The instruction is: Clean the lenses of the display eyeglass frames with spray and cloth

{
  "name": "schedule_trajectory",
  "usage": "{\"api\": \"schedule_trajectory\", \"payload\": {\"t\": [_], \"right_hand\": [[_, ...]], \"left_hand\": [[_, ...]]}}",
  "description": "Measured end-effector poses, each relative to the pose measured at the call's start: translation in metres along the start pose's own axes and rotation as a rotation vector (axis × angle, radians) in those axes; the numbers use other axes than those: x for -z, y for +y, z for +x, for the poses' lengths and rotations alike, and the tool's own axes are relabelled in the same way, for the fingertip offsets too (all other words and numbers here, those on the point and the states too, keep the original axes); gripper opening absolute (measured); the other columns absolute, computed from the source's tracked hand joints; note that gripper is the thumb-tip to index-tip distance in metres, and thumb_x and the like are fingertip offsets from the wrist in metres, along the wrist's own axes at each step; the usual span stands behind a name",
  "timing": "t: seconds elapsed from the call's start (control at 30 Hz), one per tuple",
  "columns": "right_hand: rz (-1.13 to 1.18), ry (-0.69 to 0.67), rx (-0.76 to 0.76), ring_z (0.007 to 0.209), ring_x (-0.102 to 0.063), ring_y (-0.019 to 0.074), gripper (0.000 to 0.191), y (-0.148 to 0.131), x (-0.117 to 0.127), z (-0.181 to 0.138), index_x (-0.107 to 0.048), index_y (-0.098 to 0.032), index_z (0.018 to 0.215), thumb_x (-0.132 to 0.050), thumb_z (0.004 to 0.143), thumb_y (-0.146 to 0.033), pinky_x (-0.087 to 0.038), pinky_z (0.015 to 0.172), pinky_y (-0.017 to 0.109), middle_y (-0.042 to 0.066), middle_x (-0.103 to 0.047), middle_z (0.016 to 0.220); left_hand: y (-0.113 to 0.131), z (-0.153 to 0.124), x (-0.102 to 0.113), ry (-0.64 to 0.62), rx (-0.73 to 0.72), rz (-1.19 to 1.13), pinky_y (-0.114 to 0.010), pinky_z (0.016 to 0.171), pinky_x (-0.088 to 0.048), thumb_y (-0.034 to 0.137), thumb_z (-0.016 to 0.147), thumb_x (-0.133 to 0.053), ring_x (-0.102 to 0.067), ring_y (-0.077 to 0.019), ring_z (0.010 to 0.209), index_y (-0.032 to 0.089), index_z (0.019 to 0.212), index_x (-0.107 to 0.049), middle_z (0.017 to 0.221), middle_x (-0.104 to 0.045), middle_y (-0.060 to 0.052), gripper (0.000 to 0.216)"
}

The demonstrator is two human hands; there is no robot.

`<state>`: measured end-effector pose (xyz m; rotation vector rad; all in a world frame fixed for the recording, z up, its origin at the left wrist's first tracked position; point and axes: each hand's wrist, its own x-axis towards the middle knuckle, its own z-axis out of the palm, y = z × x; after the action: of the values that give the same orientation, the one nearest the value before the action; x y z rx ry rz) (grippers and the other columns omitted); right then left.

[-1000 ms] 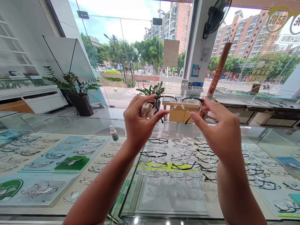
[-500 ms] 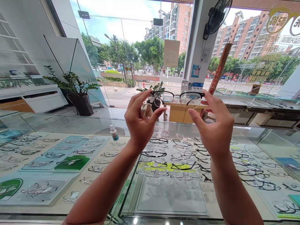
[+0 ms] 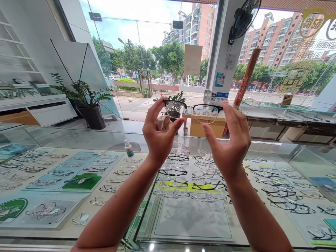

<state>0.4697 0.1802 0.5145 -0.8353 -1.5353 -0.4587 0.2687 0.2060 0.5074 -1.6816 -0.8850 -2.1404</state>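
A pair of eyeglasses (image 3: 190, 106) with black upper rims and clear lenses is held up above the glass counter. My left hand (image 3: 160, 131) grips its left end with the fingertips and also keeps a crumpled beige cloth (image 3: 163, 123) against the palm. At the other end, my right hand (image 3: 231, 136) has its fingers on the black corner, its thumb stretched out below the lens. Both lenses face away from me. The folded state of the temples is hard to make out.
Under the glass counter lie rows of spectacle frames (image 3: 173, 171). A small white spray bottle (image 3: 128, 148) with a blue label stands on the counter, left of my left forearm. Potted plants (image 3: 91, 113), a window and a yellow-fronted counter (image 3: 202, 127) are beyond.
My right hand has moved left and the eyeglasses have shifted slightly left with it, turning a little. My left hand stays nearly in place, still with the cloth.
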Motion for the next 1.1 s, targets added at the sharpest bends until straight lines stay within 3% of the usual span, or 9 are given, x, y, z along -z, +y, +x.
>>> {"api": "schedule_trajectory", "payload": {"t": [0.13, 0.33, 0.47, 0.73, 1.1], "right_hand": [[0.078, -0.01, -0.038, 0.145, -0.064, 0.0364, 0.063, 0.0, -0.002, 0.0, -0.054, -0.036, 0.164, -0.065, 0.102, -0.038, -0.062, 0.111, 0.062, 0.011, -0.069, 0.154], [0.418, 0.041, -0.134, 0.141, -0.068, 0.032, 0.047, 0.01, -0.01, 0.002, -0.065, -0.025, 0.151, -0.053, 0.108, -0.037, -0.064, 0.107, 0.054, 0.014, -0.07, 0.151], [0.59, 0.083, -0.228, 0.132, -0.074, 0.0277, 0.034, 0.016, -0.011, 0.006, -0.076, -0.029, 0.135, -0.058, 0.109, -0.041, -0.065, 0.103, 0.048, 0.009, -0.078, 0.14], [0.694, 0.109, -0.277, 0.126, -0.075, 0.0272, 0.025, 0.014, -0.007, 0.009, -0.081, -0.03, 0.122, -0.065, 0.107, -0.041, -0.065, 0.104, 0.048, 0.005, -0.081, 0.13], [0.751, 0.122, -0.282, 0.123, -0.076, 0.027, 0.021, 0.013, -0.005, 0.009, -0.079, -0.029, 0.118, -0.067, 0.106, -0.042, -0.063, 0.106, 0.048, 0.007, -0.08, 0.125]], "left_hand": [[0.002, -0.002, -0.001, 0.016, -0.004, 0.026, -0.039, 0.091, -0.067, 0.053, 0.094, -0.085, -0.069, -0.0311, 0.138, 0.034, 0.15, -0.059, 0.152, -0.07, -0.012, 0.065], [-0.001, -0.004, 0.0, 0.05, -0.053, 0.023, -0.039, 0.078, -0.065, 0.053, 0.091, -0.088, -0.076, -0.0222, 0.097, 0.037, 0.151, -0.058, 0.158, -0.066, -0.01, 0.069], [-0.003, -0.004, 0.0, 0.079, -0.127, -0.043, -0.035, 0.069, -0.062, 0.052, 0.088, -0.092, -0.074, -0.0196, 0.087, 0.034, 0.15, -0.059, 0.157, -0.067, -0.012, 0.073], [-0.003, -0.002, -0.003, 0.152, -0.267, -0.014, -0.034, 0.066, -0.06, 0.05, 0.086, -0.094, -0.075, -0.0229, 0.095, 0.035, 0.148, -0.061, 0.15, -0.07, -0.01, 0.072], [-0.006, -0.004, -0.001, 0.085, -0.208, -0.065, -0.038, 0.071, -0.063, 0.054, 0.084, -0.094, -0.077, -0.0253, 0.101, 0.035, 0.151, -0.056, 0.155, -0.067, -0.011, 0.079]]}}
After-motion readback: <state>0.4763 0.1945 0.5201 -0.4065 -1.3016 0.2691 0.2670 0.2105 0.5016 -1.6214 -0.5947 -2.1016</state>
